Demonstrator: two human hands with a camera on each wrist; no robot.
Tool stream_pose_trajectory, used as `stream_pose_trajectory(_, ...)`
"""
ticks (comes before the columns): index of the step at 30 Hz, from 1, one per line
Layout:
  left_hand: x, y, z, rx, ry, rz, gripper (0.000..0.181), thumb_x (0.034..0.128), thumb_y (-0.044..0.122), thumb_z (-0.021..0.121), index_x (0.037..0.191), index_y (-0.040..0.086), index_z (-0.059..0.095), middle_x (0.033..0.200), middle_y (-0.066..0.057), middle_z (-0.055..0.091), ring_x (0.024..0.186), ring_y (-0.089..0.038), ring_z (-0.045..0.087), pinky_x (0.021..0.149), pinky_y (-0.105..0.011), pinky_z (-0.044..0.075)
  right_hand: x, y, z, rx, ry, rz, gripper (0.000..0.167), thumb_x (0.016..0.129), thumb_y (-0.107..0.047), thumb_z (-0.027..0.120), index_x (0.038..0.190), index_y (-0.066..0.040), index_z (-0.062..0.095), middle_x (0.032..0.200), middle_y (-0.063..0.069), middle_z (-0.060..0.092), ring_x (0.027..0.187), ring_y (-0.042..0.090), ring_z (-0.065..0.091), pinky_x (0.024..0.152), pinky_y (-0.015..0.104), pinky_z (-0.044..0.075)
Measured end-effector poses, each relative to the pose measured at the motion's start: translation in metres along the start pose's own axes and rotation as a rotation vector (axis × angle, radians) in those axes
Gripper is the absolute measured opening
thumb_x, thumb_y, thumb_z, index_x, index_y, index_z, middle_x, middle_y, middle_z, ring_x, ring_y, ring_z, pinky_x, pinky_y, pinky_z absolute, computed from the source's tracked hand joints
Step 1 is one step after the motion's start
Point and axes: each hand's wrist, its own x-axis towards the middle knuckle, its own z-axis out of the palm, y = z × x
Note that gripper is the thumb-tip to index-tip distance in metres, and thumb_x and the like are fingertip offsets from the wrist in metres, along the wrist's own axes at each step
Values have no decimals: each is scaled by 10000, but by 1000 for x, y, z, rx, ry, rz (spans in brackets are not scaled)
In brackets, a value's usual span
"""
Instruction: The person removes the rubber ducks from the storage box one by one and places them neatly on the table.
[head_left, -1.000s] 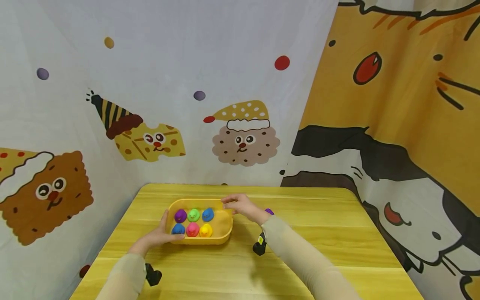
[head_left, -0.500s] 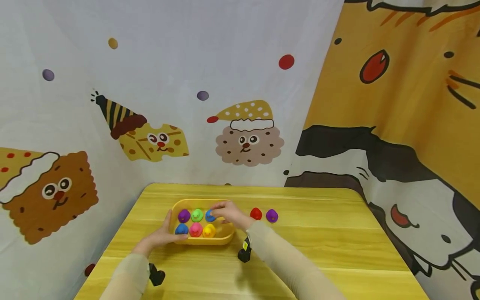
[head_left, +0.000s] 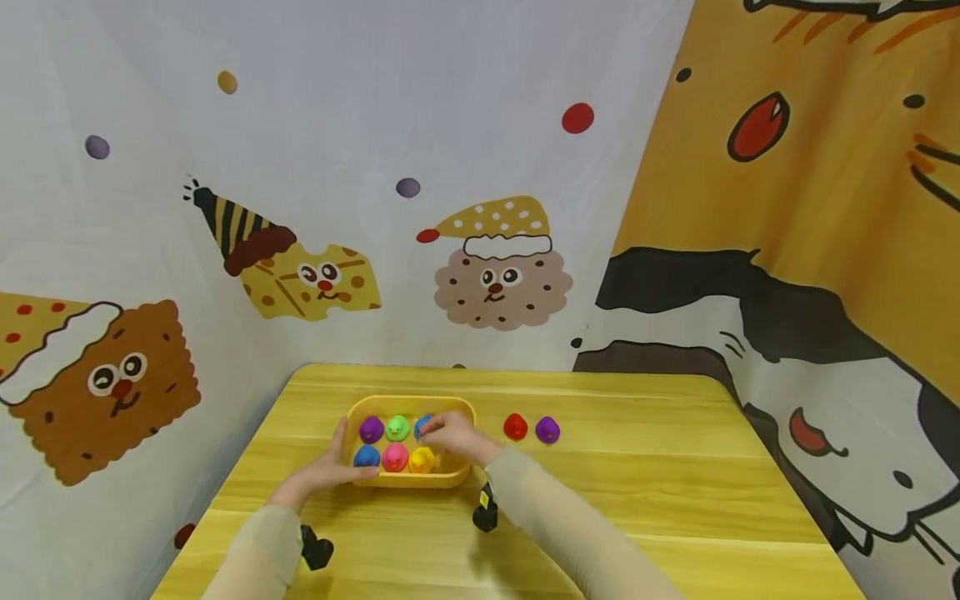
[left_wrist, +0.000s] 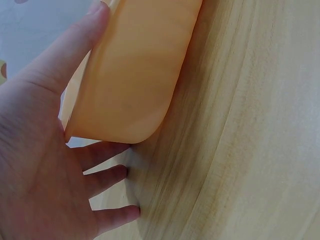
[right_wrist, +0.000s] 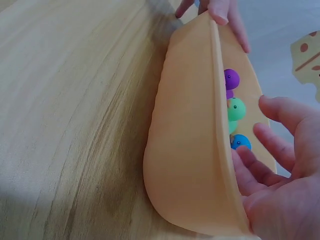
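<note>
1 yellow tray point(head_left: 420, 481) sits against left hand point(head_left: 324, 473), fingers spread wide, and under right hand point(head_left: 454, 436), fingers loosely parted beside 1 blue duck point(right_wrist: 242, 141); positioning seems under way, next wanting a light touch.

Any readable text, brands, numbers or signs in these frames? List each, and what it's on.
No readable text, brands, numbers or signs.
Yellow patch on the black right-wrist device: too small to tell if printed.
Yellow tray, toy ducks, backdrop: none visible.
</note>
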Motion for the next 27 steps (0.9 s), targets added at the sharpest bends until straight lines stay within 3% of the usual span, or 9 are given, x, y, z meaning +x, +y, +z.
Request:
stream_pose_trajectory(5,0,1,0,2,1,18,1297,804,486,750,1472,32,-264,1518,-376,-115,1356,-597,39,1066,-695,81,0,0,2,-94,-14,13,186,810,-125,774,975,-41,749,962,8,680,852,132,579,720,289,527)
stream_pose_trajectory(12,5,-4,0,-7,-2,-17,1339,764,531,767,1483,97,-276,1551,-306,-147,1387,-551,7,1089,-667,61,5,5,5,-215,-37,-43,249,753,-149,822,968,-38,765,930,-16,708,855,98,593,730,246,508)
stream_pose_trajectory(16,3,-2,0,-14,4,-16,1326,776,506,767,1482,78,-271,1538,-335,-133,1369,-580,18,1061,-704,67,6,6,7,-292,-43,-58,244,731,-177,840,943,-75,777,898,-36,703,811,81,586,722,239,496)
stream_pose_trajectory(27,10,-10,1,-19,11,-34,1307,785,493,765,1489,83,-258,1555,-308,-116,1384,-560,28,1071,-692,67,5,6,11,-360,-23,-52,204,717,-190,857,888,-112,777,855,-61,687,777,70,568,720,233,481)
